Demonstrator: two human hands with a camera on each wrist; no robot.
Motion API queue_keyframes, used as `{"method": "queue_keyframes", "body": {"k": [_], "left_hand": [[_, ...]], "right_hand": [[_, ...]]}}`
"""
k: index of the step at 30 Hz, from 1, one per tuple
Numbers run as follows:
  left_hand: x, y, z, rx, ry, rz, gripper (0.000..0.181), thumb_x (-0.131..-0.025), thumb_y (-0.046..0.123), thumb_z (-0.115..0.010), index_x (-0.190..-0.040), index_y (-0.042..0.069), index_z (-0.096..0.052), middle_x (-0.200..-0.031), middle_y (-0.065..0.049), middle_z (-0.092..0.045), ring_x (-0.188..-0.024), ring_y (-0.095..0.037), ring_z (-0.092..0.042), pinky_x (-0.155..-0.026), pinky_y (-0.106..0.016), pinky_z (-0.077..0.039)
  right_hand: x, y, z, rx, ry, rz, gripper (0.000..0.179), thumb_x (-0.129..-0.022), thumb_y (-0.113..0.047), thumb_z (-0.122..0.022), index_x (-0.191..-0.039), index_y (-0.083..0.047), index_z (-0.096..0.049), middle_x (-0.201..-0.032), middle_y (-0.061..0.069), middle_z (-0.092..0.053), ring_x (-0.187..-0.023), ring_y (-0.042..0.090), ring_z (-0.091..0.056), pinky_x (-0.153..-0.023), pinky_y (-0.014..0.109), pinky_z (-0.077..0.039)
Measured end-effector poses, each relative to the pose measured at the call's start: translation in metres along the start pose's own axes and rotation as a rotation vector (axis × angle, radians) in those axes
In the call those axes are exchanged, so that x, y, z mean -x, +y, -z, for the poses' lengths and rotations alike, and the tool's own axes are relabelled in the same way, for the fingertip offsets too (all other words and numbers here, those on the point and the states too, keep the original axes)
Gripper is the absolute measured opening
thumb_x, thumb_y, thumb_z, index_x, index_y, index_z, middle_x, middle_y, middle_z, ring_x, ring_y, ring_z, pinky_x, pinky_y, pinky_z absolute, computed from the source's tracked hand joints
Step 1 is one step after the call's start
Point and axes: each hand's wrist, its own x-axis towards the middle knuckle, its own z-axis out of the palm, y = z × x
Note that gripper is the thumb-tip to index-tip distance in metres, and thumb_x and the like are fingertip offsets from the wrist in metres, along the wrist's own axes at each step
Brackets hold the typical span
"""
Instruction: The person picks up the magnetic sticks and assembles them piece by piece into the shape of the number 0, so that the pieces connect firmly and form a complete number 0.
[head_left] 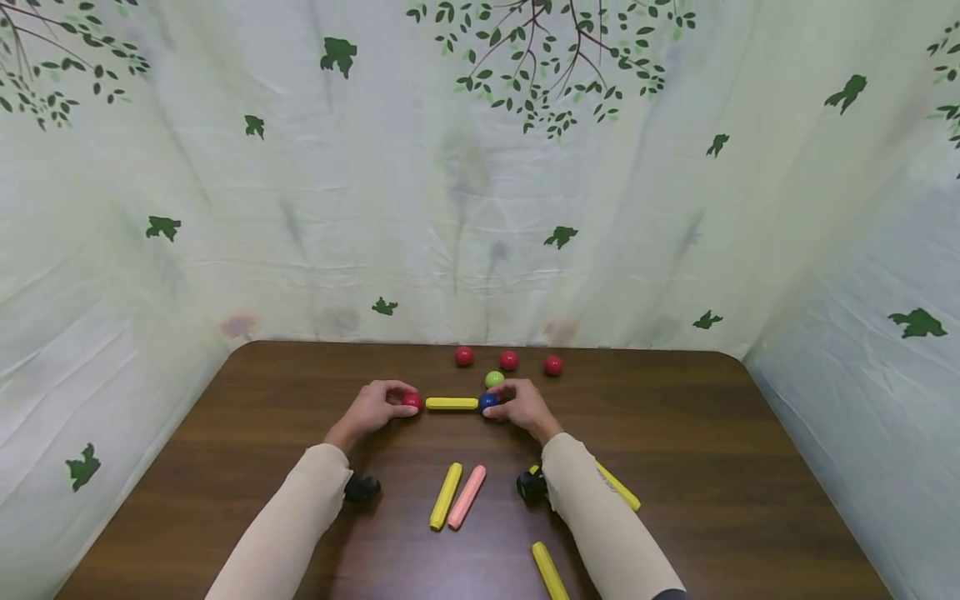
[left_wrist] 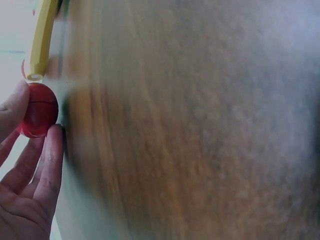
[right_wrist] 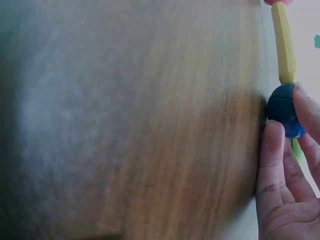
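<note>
Between my hands a yellow stick (head_left: 452,404) lies crosswise near the back of the table. My left hand (head_left: 380,405) pinches a red ball (head_left: 412,401) beside the stick's left end; in the left wrist view thumb and fingers hold the red ball (left_wrist: 40,111), with the stick's tip (left_wrist: 36,70) right at it. At the other end my right hand (head_left: 522,407) grips a blue ball (head_left: 487,401). The right wrist view has the blue ball (right_wrist: 282,109) against the end of the yellow stick (right_wrist: 284,45), thumb and fingers around it.
A green ball (head_left: 494,379) sits just behind the blue one, with red balls (head_left: 508,360) along the back edge. Nearer lie a yellow stick (head_left: 446,497) and a pink stick (head_left: 467,497) side by side. Other yellow sticks (head_left: 550,571) lie near and under the right forearm. Cloth walls enclose the table (head_left: 712,467).
</note>
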Motion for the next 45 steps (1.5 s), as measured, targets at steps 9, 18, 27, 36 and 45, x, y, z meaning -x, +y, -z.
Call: {"method": "queue_keyframes", "body": {"k": [9,18,27,36,45], "left_hand": [[0.009,-0.004,-0.005,0.016,0.002,0.052,0.037,-0.084,0.023,-0.076,-0.117,0.007,-0.067,-0.107,-0.01,-0.064,-0.091,-0.023,-0.055,-0.081,-0.037,-0.048],[0.014,-0.004,-0.002,0.025,0.007,0.044,0.038,-0.085,0.02,-0.075,-0.118,0.005,-0.065,-0.109,-0.011,-0.064,-0.093,-0.023,-0.058,-0.084,-0.039,-0.049],[0.031,0.003,0.005,-0.004,0.072,0.051,0.041,-0.085,0.02,-0.075,-0.12,0.004,-0.06,-0.116,-0.017,-0.061,-0.096,-0.03,-0.062,-0.083,-0.043,-0.052],[0.071,0.029,0.002,-0.086,0.07,0.016,0.034,-0.085,0.016,-0.074,-0.115,0.005,-0.062,-0.103,-0.012,-0.065,-0.087,-0.024,-0.063,-0.076,-0.041,-0.052],[0.086,0.058,-0.037,-0.011,-0.122,0.005,0.034,-0.082,0.017,-0.077,-0.112,0.007,-0.064,-0.087,-0.002,-0.063,-0.072,-0.018,-0.059,-0.063,-0.032,-0.051]], "right_hand": [[0.005,0.001,-0.008,-0.011,-0.019,0.02,0.034,-0.075,-0.003,-0.081,-0.107,0.002,-0.069,-0.103,0.013,-0.066,-0.078,0.017,-0.062,-0.07,0.031,-0.055],[0.006,-0.002,-0.012,-0.019,-0.037,0.019,0.034,-0.077,-0.004,-0.08,-0.109,0.001,-0.068,-0.106,0.013,-0.066,-0.08,0.017,-0.063,-0.071,0.031,-0.055],[0.001,-0.006,-0.008,-0.011,-0.011,0.009,0.035,-0.077,-0.003,-0.08,-0.109,0.0,-0.068,-0.105,0.013,-0.066,-0.082,0.019,-0.063,-0.072,0.031,-0.055],[0.002,-0.004,-0.006,-0.002,-0.001,0.01,0.034,-0.077,-0.003,-0.08,-0.109,0.001,-0.068,-0.105,0.014,-0.066,-0.081,0.019,-0.063,-0.072,0.031,-0.055],[0.002,-0.001,-0.001,-0.032,0.003,0.009,0.034,-0.076,0.0,-0.079,-0.108,0.002,-0.068,-0.103,0.015,-0.066,-0.08,0.019,-0.064,-0.071,0.032,-0.056]]}}
